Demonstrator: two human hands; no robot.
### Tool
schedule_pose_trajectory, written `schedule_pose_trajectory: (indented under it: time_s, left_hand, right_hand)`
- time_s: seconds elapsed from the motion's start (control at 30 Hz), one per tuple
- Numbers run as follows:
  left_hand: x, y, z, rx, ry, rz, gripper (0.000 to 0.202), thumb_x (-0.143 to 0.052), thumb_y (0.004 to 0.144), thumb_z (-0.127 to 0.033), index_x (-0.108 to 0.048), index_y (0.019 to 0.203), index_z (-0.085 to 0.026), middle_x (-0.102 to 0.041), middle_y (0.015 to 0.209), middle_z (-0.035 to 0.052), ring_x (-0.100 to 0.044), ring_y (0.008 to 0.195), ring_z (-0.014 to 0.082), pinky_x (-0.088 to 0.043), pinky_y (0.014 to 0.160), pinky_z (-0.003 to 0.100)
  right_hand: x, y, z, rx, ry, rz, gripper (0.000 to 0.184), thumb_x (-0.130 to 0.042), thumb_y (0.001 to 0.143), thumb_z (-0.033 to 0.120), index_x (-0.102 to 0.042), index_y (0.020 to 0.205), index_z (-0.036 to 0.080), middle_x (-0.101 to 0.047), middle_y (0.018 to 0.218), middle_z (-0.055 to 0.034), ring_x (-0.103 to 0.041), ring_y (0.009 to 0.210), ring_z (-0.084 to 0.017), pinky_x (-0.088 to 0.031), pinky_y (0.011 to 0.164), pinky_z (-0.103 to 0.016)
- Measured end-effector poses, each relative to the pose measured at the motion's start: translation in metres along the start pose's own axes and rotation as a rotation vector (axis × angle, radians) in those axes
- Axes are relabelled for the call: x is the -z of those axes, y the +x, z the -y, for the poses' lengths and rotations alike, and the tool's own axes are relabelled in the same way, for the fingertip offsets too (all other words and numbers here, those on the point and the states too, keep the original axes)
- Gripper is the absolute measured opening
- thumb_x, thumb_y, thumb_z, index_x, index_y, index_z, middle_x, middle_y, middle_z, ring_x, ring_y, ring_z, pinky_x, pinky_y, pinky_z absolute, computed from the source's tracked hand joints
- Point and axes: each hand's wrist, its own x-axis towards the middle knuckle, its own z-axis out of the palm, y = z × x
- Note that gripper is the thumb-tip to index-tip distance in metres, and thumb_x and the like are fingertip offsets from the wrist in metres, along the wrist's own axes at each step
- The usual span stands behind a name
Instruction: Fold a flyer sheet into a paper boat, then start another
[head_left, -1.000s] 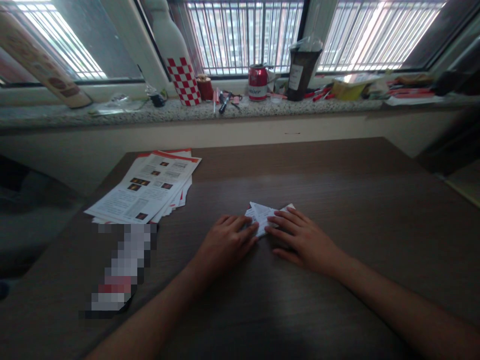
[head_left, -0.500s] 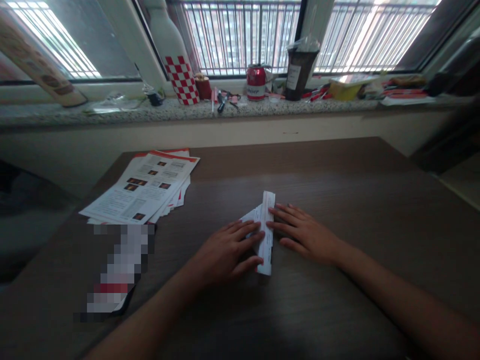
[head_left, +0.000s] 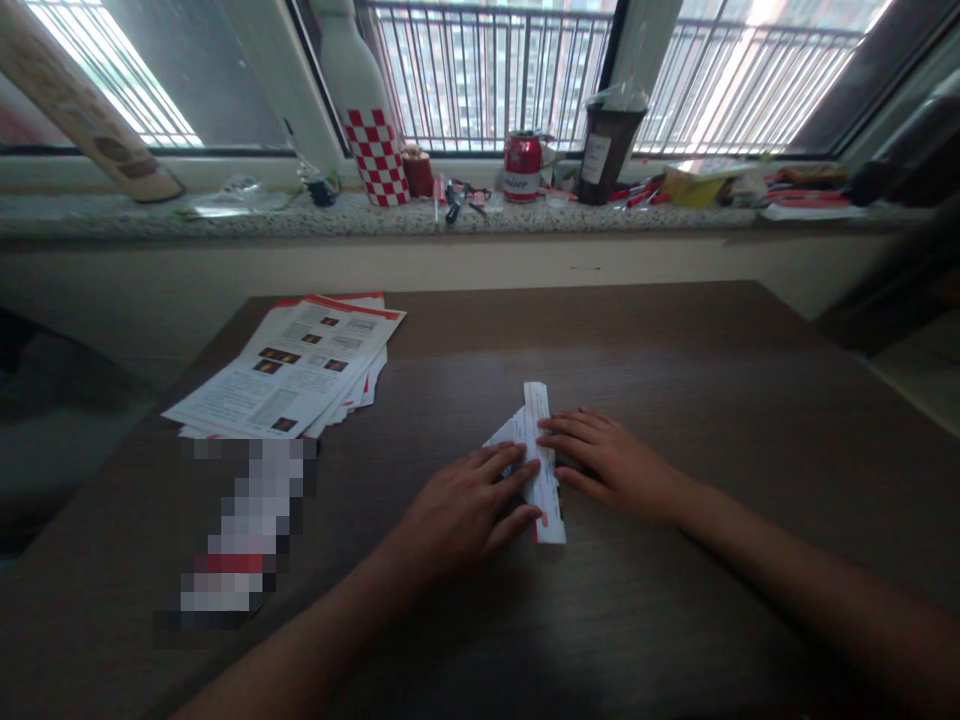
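Observation:
A folded sheet of printed paper (head_left: pixel 537 415) lies on the dark wooden table, with a long narrow strip on its right and a slanted flap on its left. My left hand (head_left: pixel 469 500) rests over the flap, its fingers stretched out onto the strip and covering part of the paper. From the other side, my right hand (head_left: pixel 611 460) lies with fingers extended, the fingertips touching the strip's right edge. Neither hand is closed around the paper.
A stack of printed sheets (head_left: pixel 300 365) lies at the table's back left, with a pixelated object (head_left: pixel 247 520) in front of it. On the windowsill stand a red-and-white checkered bottle (head_left: pixel 375 150), a red can (head_left: pixel 522 165), a dark drink cup (head_left: pixel 606 150) and several small items.
The lower end of the folded paper has swung to the right. My left hand has moved slightly right with it, while my right hand has stayed nearly in place. The view has shifted a little.

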Motion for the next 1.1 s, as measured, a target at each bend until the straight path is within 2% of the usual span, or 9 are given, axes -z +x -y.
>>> schedule_pose_trajectory:
  time_s: [0.3,0.57,0.67,0.83,0.9,1.1]
  left_hand:
    - [-0.002,0.0,-0.004,0.005,-0.028,-0.038,0.048,-0.049,0.11,-0.049,-0.057,0.149,-0.022,-0.059,0.151,0.0139,-0.057,0.139,0.0314,-0.051,0.112,0.049]
    - [-0.002,0.001,-0.003,0.003,0.013,-0.023,0.047,-0.049,0.11,-0.049,-0.056,0.147,-0.022,-0.058,0.15,0.0131,-0.058,0.134,0.0319,-0.053,0.109,0.049]
    - [-0.006,0.005,-0.002,0.021,0.007,-0.043,0.042,-0.055,0.108,-0.048,-0.06,0.141,-0.023,-0.06,0.146,0.012,-0.059,0.13,0.0327,-0.052,0.108,0.052]
    - [-0.017,0.011,-0.002,0.042,-0.032,-0.092,0.032,-0.069,0.099,-0.04,-0.065,0.126,-0.023,-0.054,0.152,0.0133,-0.051,0.138,0.0345,-0.045,0.115,0.055]
    - [-0.018,0.012,-0.002,0.05,-0.046,-0.092,0.035,-0.07,0.099,-0.04,-0.062,0.129,-0.023,-0.053,0.153,0.0129,-0.051,0.139,0.0337,-0.042,0.117,0.055]
    - [-0.015,0.014,0.0,0.077,-0.087,-0.075,0.066,-0.071,0.096,-0.045,-0.046,0.153,-0.024,-0.054,0.154,0.0107,-0.053,0.137,0.0325,-0.041,0.118,0.052]
  right_hand:
    - [-0.011,0.001,0.004,-0.036,-0.011,-0.068,0.039,-0.062,0.103,0.037,-0.063,0.142,0.033,-0.062,0.151,-0.0065,-0.056,0.139,-0.03,-0.038,0.12,-0.065]
    - [-0.013,0.0,0.005,-0.044,-0.012,-0.067,0.039,-0.06,0.104,0.039,-0.062,0.142,0.033,-0.06,0.153,-0.0054,-0.053,0.142,-0.03,-0.037,0.121,-0.064]
    - [-0.012,0.001,0.006,-0.041,-0.025,-0.058,0.039,-0.06,0.104,0.039,-0.062,0.142,0.033,-0.058,0.155,-0.0051,-0.052,0.142,-0.031,-0.037,0.12,-0.064]
    - [-0.011,0.004,0.005,-0.043,-0.033,-0.047,0.038,-0.056,0.106,0.038,-0.06,0.144,0.033,-0.06,0.153,-0.0049,-0.054,0.139,-0.031,-0.039,0.117,-0.063]
    - [-0.011,0.006,0.004,-0.041,-0.039,-0.052,0.038,-0.054,0.108,0.036,-0.059,0.145,0.032,-0.061,0.151,-0.0054,-0.054,0.138,-0.031,-0.041,0.116,-0.062]
    - [-0.009,0.011,0.001,-0.046,-0.029,-0.078,0.037,-0.05,0.109,0.033,-0.059,0.145,0.03,-0.067,0.143,-0.0076,-0.06,0.13,-0.029,-0.047,0.106,-0.054]
